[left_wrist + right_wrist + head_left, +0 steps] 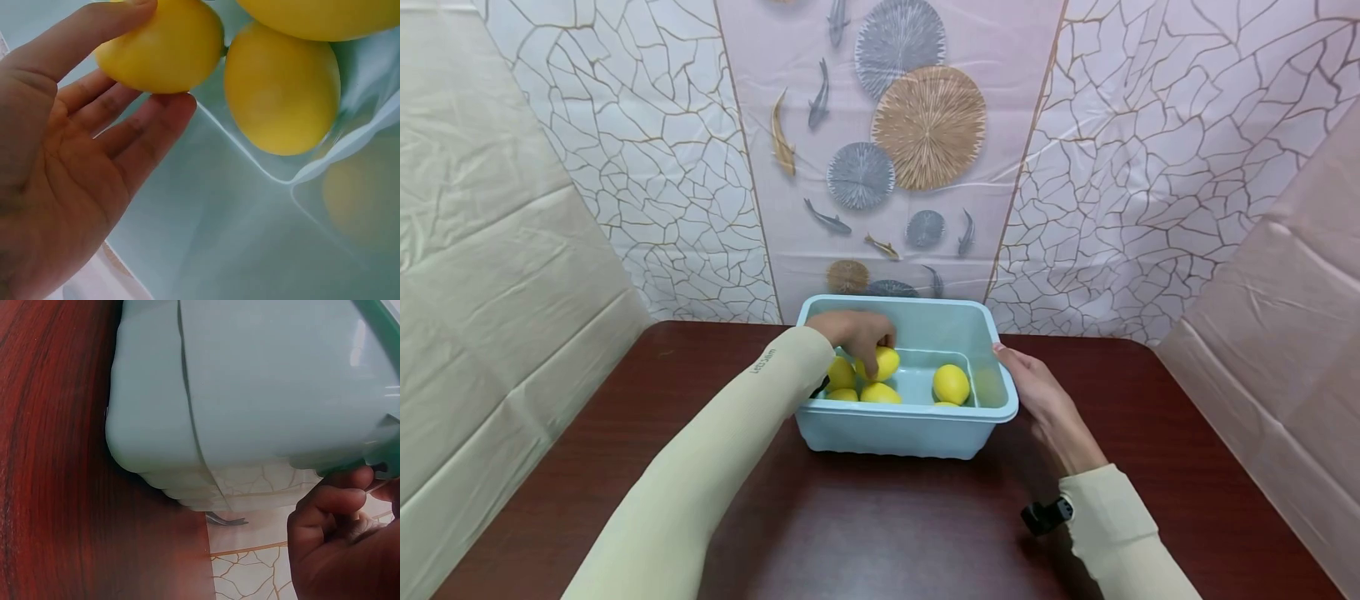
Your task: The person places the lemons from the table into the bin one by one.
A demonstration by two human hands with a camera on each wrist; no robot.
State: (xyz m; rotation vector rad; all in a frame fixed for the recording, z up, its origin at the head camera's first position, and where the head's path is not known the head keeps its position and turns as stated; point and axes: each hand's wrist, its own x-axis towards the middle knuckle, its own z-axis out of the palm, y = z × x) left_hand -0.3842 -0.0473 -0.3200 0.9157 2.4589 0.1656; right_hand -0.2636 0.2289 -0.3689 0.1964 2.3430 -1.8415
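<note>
A light blue plastic basin (895, 432) stands at the far middle of the table. Reaching inside it on the left, my left hand (861, 333) pinches a yellow lemon (888, 362) between thumb and fingers; the left wrist view shows the thumb on top of this lemon (172, 53) and fingers beneath. Close by lie other lemons, one (282, 94) near the basin's corner and one (880, 393) behind the front wall. A separate lemon (951, 384) sits on the basin's right side, with part of another below it. My right hand (1037, 387) grips the basin's right rim, fingers curled at its edge.
The dark red-brown table (865, 525) extends in front of the basin and to both sides. Behind the basin hangs a patterned cloth (700, 167) close to the table's back edge. Pale cloth walls (490, 275) flank the table left and right.
</note>
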